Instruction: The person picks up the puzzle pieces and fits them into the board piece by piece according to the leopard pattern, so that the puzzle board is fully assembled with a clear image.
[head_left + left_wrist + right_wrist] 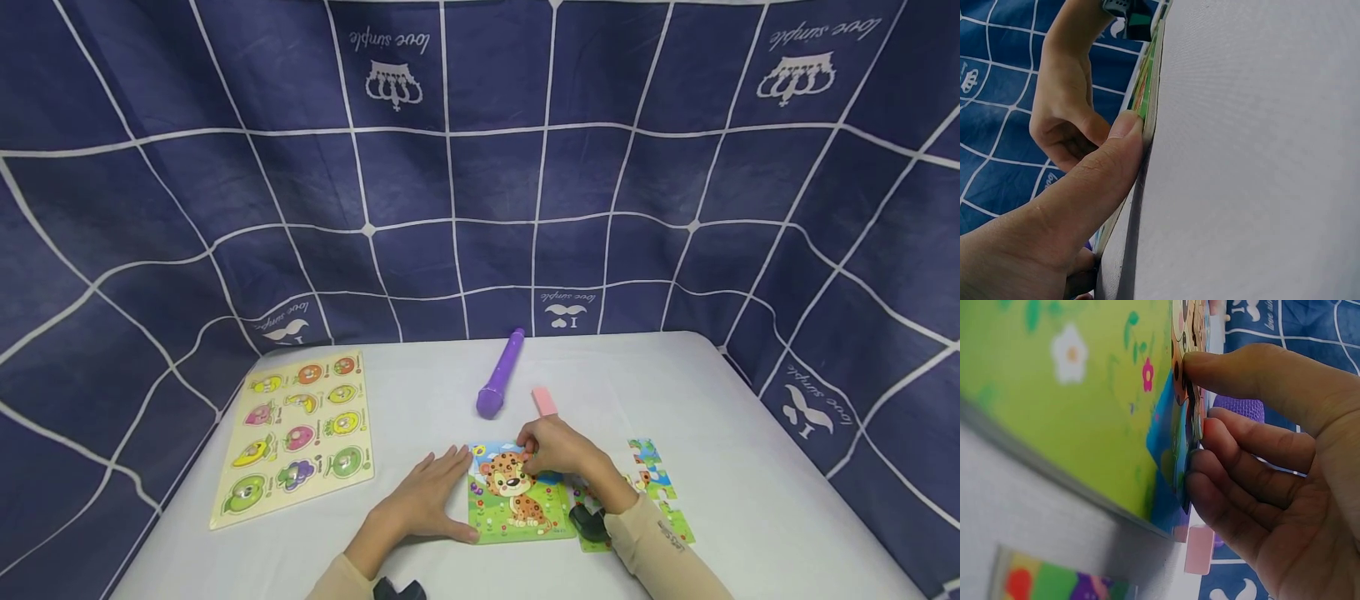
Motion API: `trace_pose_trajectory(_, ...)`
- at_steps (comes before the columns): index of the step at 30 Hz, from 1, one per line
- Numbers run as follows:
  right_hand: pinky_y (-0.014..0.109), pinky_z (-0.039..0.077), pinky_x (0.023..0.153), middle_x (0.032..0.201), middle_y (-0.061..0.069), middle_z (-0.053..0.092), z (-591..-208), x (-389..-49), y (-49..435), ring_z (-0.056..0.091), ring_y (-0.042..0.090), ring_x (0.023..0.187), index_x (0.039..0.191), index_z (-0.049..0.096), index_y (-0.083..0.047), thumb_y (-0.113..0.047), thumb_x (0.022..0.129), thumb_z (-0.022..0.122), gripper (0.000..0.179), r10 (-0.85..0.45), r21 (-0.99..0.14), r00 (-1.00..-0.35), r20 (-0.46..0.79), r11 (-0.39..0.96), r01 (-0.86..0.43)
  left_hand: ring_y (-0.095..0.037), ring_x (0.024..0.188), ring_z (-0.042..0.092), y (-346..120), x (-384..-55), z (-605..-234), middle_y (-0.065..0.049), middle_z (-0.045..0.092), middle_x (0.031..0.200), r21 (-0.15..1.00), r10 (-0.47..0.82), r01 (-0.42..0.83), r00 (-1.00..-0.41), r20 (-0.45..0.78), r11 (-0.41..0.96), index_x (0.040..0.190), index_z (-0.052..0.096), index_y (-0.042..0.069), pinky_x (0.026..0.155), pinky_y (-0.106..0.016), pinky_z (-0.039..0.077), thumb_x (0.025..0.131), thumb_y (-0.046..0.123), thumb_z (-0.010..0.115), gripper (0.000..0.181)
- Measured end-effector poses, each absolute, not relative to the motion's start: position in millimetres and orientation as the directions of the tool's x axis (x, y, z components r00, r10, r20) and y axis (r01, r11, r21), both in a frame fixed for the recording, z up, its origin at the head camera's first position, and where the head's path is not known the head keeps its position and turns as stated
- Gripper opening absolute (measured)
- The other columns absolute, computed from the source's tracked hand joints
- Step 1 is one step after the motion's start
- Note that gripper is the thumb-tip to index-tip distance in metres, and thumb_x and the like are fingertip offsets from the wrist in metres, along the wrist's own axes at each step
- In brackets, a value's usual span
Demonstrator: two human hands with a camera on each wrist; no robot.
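Note:
A square leopard puzzle [517, 508] lies in front of me, with a green meadow and a spotted cub on it. My left hand [427, 500] rests along its left side with fingers extended; in the left wrist view the thumb [1094, 172] presses the puzzle's edge. At the upper right part of the picture, my right hand [558, 450] pinches a puzzle piece [1180, 378] between thumb and fingers. That piece shows spotted orange fur and stands tilted up from the board. A bright blue patch [551, 477] shows beside the cub's head.
More puzzle parts [660, 479] lie to the right, partly covered by my right forearm. A purple toy microphone [501, 375] and a pink block [544, 402] are farther back. A wooden fruit board [292, 442] stretches along the left side. Blue checked cloth [487, 175] hangs behind the table.

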State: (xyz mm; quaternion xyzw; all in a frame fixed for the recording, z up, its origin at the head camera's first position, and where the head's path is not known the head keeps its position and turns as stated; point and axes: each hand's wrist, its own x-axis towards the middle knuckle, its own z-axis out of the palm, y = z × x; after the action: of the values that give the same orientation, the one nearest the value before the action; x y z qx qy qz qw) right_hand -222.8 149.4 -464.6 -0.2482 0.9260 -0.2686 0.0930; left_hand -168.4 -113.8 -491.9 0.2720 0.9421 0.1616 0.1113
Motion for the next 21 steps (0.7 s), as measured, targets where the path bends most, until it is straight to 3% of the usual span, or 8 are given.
trace_pose_trajectory(9,0.02,0.048,0.063,0.079,-0.003,0.066,-465.8,-223.2,149.0,0.054,0.006,0.069,0.101,0.071,-0.003,-0.012,0.068,0.084,0.036,-0.526,-0.566,-0.849,-0.051,0.715,-0.41,-0.027,0.15,0.025,-113.8,-167.2,-491.2,-0.008,0.028,0.161,0.374,0.545,0.468,-0.829,-0.129,0.801,0.153,0.029,0.008,0.124,-0.052,0.018,0.061,0.079,0.07,0.123)
trace_pose_trajectory(21,0.018,0.048,0.062,0.077,-0.003,0.067,-465.2,-220.9,146.6,0.053,0.004,0.066,0.094,0.073,-0.004,-0.012,0.071,0.082,0.026,-0.537,-0.543,-0.843,-0.022,0.715,-0.441,-0.027,0.15,0.026,-113.4,-167.6,-492.4,-0.009,0.028,0.161,0.364,0.546,0.473,-0.828,-0.125,0.802,0.153,0.03,0.008,0.123,-0.052,0.019,0.06,0.08,0.069,0.124)
